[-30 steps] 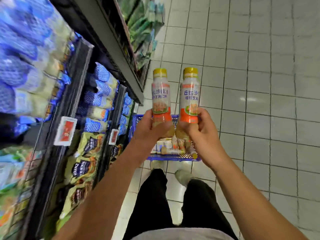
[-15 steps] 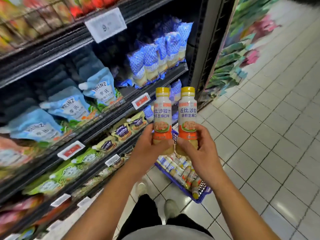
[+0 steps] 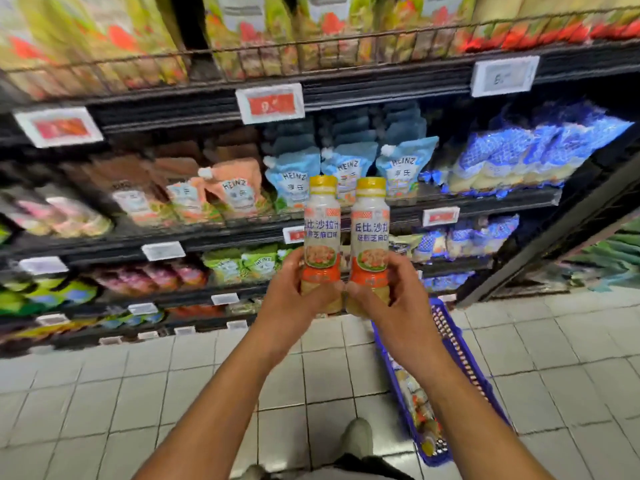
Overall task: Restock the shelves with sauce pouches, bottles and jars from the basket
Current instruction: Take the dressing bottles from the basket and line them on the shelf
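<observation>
Two salad dressing bottles with yellow caps and orange-and-white labels stand upright side by side in front of the shelves. My left hand (image 3: pixel 294 292) grips the base of the left bottle (image 3: pixel 322 233). My right hand (image 3: pixel 391 299) grips the base of the right bottle (image 3: pixel 370 237). The two bottles almost touch. The blue basket (image 3: pixel 460 362) lies on the floor under my right forearm, with several more bottles inside. Light blue Heinz pouches (image 3: pixel 294 178) fill the shelf right behind the bottles.
Dark shelves (image 3: pixel 194 109) with white and red price tags hold orange pouches (image 3: pixel 239 188), green pouches (image 3: pixel 242 265) and blue packs (image 3: pixel 519 157). White tiled floor (image 3: pixel 104 393) spreads below. My shoe (image 3: pixel 356 438) shows beside the basket. The shelf unit's end post (image 3: pixel 540 251) rises at the right.
My view has swung from the aisle floor to face the shelves squarely. Both hands keep the two bottles upright and together. The basket now lies at the lower right.
</observation>
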Available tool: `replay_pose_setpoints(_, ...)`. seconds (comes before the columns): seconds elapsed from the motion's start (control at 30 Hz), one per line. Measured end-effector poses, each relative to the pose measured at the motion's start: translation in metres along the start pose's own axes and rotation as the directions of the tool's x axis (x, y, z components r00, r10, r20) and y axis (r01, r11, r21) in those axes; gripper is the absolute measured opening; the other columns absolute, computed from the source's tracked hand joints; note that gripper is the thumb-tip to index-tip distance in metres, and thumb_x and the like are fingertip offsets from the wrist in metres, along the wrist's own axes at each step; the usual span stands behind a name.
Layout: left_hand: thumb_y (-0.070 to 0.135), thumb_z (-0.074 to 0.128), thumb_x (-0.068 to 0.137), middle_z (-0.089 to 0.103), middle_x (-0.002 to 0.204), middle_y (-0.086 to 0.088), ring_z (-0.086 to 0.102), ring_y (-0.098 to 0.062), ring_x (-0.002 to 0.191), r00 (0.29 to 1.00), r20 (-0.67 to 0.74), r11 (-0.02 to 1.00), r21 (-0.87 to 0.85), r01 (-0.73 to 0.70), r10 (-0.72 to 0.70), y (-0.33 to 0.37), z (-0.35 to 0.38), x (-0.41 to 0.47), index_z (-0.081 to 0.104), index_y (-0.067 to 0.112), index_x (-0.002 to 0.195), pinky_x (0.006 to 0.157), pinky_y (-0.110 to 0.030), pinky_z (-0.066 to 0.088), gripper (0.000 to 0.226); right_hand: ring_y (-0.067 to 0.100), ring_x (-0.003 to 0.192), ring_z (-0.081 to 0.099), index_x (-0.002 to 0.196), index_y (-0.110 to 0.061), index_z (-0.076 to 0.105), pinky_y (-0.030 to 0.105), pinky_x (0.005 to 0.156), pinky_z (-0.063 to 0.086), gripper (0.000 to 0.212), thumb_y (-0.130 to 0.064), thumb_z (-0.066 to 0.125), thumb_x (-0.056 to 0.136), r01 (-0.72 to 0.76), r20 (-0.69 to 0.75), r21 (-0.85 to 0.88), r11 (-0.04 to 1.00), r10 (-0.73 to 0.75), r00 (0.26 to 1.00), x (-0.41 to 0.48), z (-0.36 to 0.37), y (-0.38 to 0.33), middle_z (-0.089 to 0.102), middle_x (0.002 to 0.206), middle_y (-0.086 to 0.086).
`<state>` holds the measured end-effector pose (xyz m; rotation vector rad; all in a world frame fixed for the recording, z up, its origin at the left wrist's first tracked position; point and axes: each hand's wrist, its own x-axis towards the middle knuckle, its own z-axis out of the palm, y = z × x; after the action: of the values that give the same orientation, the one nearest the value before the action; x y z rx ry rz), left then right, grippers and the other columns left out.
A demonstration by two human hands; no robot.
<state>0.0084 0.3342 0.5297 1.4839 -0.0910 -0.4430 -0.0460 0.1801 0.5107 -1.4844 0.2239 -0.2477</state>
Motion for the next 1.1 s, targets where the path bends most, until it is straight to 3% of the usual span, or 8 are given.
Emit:
replay_pose_setpoints(0.1,0.016,0.081,0.077,0.075,0.109,-0.001,0.071,-0.020,0.103,0.994,-0.107,0.999,-0.024,-0.036,0.034,0.004,-0.049,-0.023,0.058,0.022,0.123,0.082,-0.032,0.058,0.052,0.013,0.092,0.072,0.122,-0.020,0.054,0.027,0.075,0.058,0.052,-0.018,0.079,0.076,-0.003,0.096,0.010,1.000,0.002,0.995,-0.003,0.051,-0.002,0.075,0.105,-0.002)
replay_pose_setpoints(0.17,0.021,0.079,0.073,0.075,0.108,-0.002,0.071,-0.020,0.102,0.984,-0.167,0.997,-0.036,-0.070,0.063,0.006,-0.083,-0.041,0.059,0.025,0.121,0.079,-0.031,0.058,0.052,0.010,0.093,0.071,0.121,-0.021,0.055,0.023,0.072,0.057,0.052,-0.020,0.079,0.075,-0.003,0.158,0.015,1.000,0.001,0.987,-0.009,0.086,-0.004,0.074,0.106,-0.005)
replay_pose_setpoints(0.3,0.025,0.079,0.075,0.075,0.108,0.000,0.072,-0.019,0.100,0.954,-0.274,0.992,-0.019,-0.129,0.118,0.014,-0.149,-0.083,0.062,0.033,0.118,0.073,-0.028,0.058,0.047,0.010,0.094,0.071,0.119,-0.023,0.057,0.019,0.071,0.056,0.047,-0.009,0.080,0.081,0.006,0.284,0.012,1.000,-0.009,0.959,-0.025,0.155,-0.010,0.074,0.105,-0.007)
replay_pose_setpoints(0.47,0.021,0.075,0.078,0.074,0.109,-0.006,0.069,-0.029,0.104,0.911,-0.381,0.984,-0.025,-0.179,0.156,0.022,-0.222,-0.133,0.059,0.024,0.123,0.085,-0.044,0.060,0.048,0.006,0.089,0.072,0.123,-0.020,0.054,0.017,0.068,0.055,0.050,-0.015,0.079,0.080,0.041,0.404,0.005,0.999,-0.040,0.914,-0.051,0.239,-0.020,0.076,0.103,-0.010)
replay_pose_setpoints(0.63,0.019,0.074,0.079,0.074,0.109,-0.004,0.071,-0.022,0.101,0.876,-0.445,0.973,-0.040,-0.225,0.185,0.032,-0.287,-0.178,0.058,0.021,0.124,0.081,-0.033,0.060,0.049,0.008,0.093,0.073,0.121,-0.021,0.055,0.018,0.071,0.056,0.049,-0.001,0.077,0.082,0.063,0.489,0.026,0.998,-0.068,0.870,-0.073,0.317,-0.023,0.075,0.106,-0.009)
replay_pose_setpoints(0.83,0.025,0.078,0.074,0.075,0.106,-0.003,0.071,-0.023,0.101,0.814,-0.537,0.964,-0.006,-0.265,0.220,0.044,-0.351,-0.206,0.059,0.026,0.120,0.084,-0.039,0.060,0.050,0.008,0.094,0.073,0.118,-0.025,0.054,0.020,0.072,0.057,0.048,-0.002,0.076,0.082,0.054,0.545,0.057,0.997,-0.076,0.835,-0.087,0.393,-0.034,0.075,0.104,-0.013)
replay_pose_setpoints(0.97,0.039,0.080,0.067,0.075,0.101,0.002,0.071,-0.015,0.095,0.779,-0.574,0.952,0.006,-0.306,0.254,0.055,-0.386,-0.207,0.061,0.030,0.116,0.076,-0.030,0.057,0.054,0.009,0.096,0.072,0.120,-0.028,0.054,0.021,0.074,0.057,0.049,-0.005,0.077,0.082,0.056,0.578,0.062,0.996,-0.082,0.812,-0.081,0.427,-0.044,0.075,0.106,-0.012)
replay_pose_setpoints(1.1,0.033,0.078,0.072,0.075,0.103,0.003,0.071,-0.013,0.096,0.765,-0.577,0.939,0.006,-0.345,0.285,0.069,-0.415,-0.191,0.061,0.030,0.117,0.077,-0.027,0.057,0.048,0.012,0.094,0.073,0.122,-0.025,0.054,0.025,0.075,0.059,0.050,-0.015,0.078,0.079,0.095,0.579,0.071,0.993,-0.118,0.806,-0.064,0.453,-0.057,0.075,0.107,-0.010)
